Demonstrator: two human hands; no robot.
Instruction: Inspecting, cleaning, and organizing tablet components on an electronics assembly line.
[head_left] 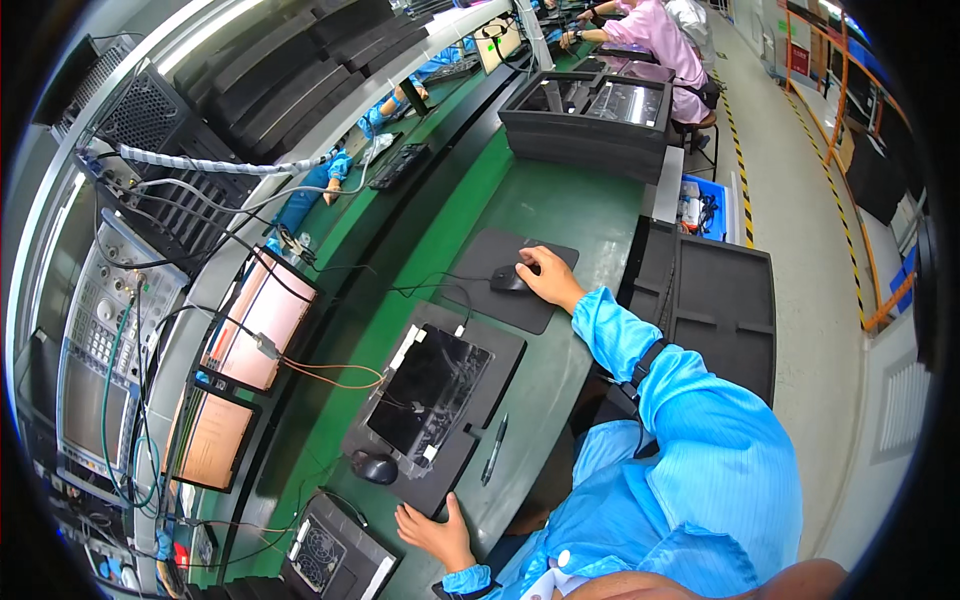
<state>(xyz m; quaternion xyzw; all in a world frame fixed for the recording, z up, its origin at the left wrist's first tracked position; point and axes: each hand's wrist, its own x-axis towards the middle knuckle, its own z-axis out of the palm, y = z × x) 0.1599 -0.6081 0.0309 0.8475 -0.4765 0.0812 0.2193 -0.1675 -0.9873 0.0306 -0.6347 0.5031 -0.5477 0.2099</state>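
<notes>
My right hand (548,280) is curled over a black computer mouse (508,280) on a dark mouse pad (552,312). My left hand (440,535) lies with its fingers spread at the near left corner of a black foam tray (500,362) and holds nothing. Set in that tray is a flat device with a dark, glossy screen (430,388), with white tabs at its edges. A second black mouse with a rounded body (374,467) rests by the tray's left end. Between the tray and the bench's front edge lies a dark pen (493,452).
Two lit monitors (258,322) and a measuring instrument (100,370) with knobs stand at the left, among hanging cables. Another foam tray (335,545) is at lower left. Black foam boxes (590,140) sit farther along the bench. Blue-sleeved hands (333,188) work across it.
</notes>
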